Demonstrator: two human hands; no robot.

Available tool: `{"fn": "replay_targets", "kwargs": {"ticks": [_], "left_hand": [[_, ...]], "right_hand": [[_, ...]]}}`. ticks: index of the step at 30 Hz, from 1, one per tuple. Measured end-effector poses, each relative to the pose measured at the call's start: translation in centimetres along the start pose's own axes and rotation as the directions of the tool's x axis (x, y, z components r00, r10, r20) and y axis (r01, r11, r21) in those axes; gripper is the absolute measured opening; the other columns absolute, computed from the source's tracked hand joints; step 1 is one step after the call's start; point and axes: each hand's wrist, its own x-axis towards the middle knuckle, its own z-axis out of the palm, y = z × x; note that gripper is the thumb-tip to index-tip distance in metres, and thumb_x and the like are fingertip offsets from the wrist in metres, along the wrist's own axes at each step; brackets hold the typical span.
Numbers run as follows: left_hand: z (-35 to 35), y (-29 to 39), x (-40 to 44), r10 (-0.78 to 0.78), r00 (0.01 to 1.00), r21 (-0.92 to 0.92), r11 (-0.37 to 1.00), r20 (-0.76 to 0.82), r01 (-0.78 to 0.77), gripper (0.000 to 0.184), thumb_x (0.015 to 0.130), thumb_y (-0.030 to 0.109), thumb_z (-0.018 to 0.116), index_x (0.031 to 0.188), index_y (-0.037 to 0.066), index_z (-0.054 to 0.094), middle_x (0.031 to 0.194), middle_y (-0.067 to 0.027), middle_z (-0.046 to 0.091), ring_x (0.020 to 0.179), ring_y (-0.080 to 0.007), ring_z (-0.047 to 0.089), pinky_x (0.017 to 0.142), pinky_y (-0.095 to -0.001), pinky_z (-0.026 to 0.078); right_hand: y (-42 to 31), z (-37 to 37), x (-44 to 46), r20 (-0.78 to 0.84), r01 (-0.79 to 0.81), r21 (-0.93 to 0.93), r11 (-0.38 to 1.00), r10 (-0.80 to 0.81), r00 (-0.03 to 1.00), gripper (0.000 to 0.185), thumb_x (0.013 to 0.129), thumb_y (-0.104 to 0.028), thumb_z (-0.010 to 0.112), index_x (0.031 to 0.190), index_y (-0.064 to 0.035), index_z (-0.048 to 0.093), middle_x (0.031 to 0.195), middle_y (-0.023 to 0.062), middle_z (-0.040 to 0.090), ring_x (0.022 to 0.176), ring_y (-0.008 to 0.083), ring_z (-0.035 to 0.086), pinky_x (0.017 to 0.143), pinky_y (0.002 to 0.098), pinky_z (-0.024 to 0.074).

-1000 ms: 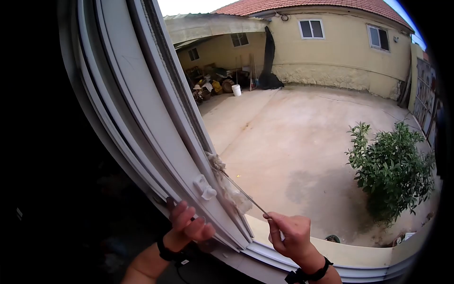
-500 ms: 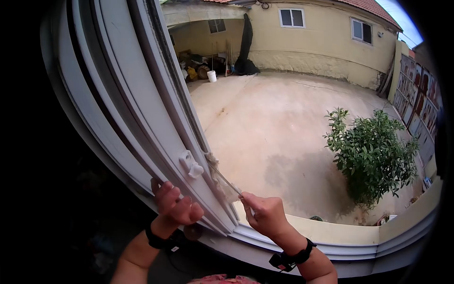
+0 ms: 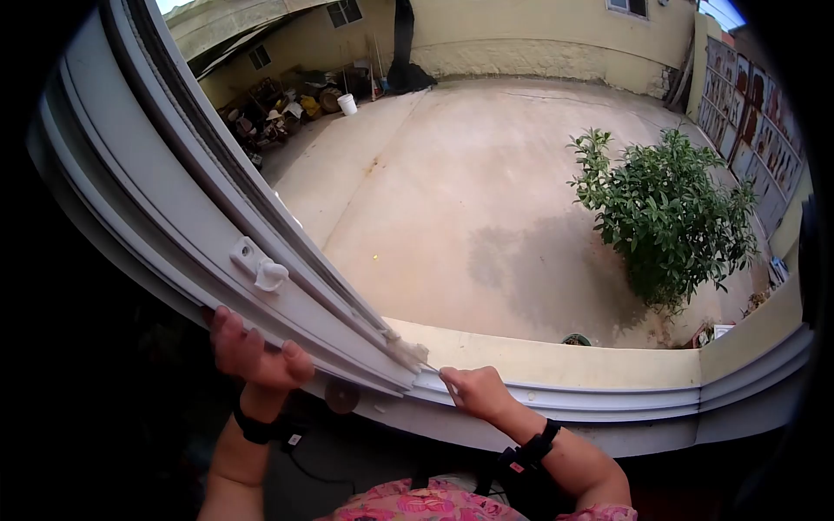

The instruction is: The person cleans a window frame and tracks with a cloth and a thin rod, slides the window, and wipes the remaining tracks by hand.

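My right hand (image 3: pixel 482 392) pinches a thin stick-like tool (image 3: pixel 429 367) low at the window's corner. The tool's far end meets a pale, fuzzy clump (image 3: pixel 405 349) at the foot of the sliding window sash (image 3: pixel 217 213); whether the clump is fixed to the tool or the sash I cannot tell. My left hand (image 3: pixel 261 354) is palm up with bent, parted fingers, its fingertips against the inner edge of the white sash. A white latch (image 3: pixel 261 265) sits on the sash just above that hand.
White sill tracks (image 3: pixel 565 401) run right from the sash, beside a cream outer ledge (image 3: pixel 539 358). Outside lie a concrete yard (image 3: pixel 417 200), a leafy bush (image 3: pixel 669 217), a white bucket (image 3: pixel 347 104) and a rusty gate (image 3: pixel 756 113). A round knob-like thing (image 3: pixel 341 398) is below the sash.
My view has tilted down. The right hand has brought the tool and fuzzy clump down along the sash edge to the bottom corner. My left hand stays by the sash's inner edge.
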Motion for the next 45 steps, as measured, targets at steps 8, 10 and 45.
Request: {"fn": "replay_targets", "kwargs": {"ticks": [8,10,45], "left_hand": [[-0.2,-0.7,0.4,0.041,0.998,0.000,0.999,0.038,-0.041,0.047,0.083,0.015,0.038,0.126,-0.002,0.028,0.132,-0.0209,0.025,0.124,-0.0362,0.030,0.104,-0.0512,0.027],[-0.1,-0.6,0.3,0.036,0.999,0.004,0.999,0.039,-0.036,0.048,0.083,0.014,0.038,0.127,-0.002,0.027,0.132,-0.0212,0.025,0.125,-0.0363,0.030,0.104,-0.0513,0.027],[-0.2,-0.2,1.0,0.021,0.998,0.024,0.999,0.062,-0.022,0.041,0.081,0.014,0.042,0.119,-0.001,0.035,0.125,-0.0205,0.031,0.119,-0.0357,0.034,0.101,-0.0493,0.029]], "right_hand": [[0.8,0.9,-2.3,0.012,-0.066,-0.005,0.998,0.066,0.998,0.002,0.074,-0.009,0.053,0.074,-0.0082,0.051,0.055,0.0119,0.055,0.053,0.0313,0.057,0.045,0.0407,0.0449],[0.9,1.1,-2.6,0.039,-0.100,-0.003,0.995,0.100,0.994,0.002,0.074,-0.009,0.053,0.074,-0.0077,0.051,0.056,0.0127,0.055,0.054,0.0320,0.058,0.047,0.0415,0.0452],[1.0,-2.6,-2.6,0.404,-0.295,-0.264,0.918,0.383,0.831,0.013,0.072,-0.012,0.050,0.074,-0.0047,0.061,0.070,0.0173,0.063,0.069,0.0339,0.062,0.061,0.0434,0.0486]]}}
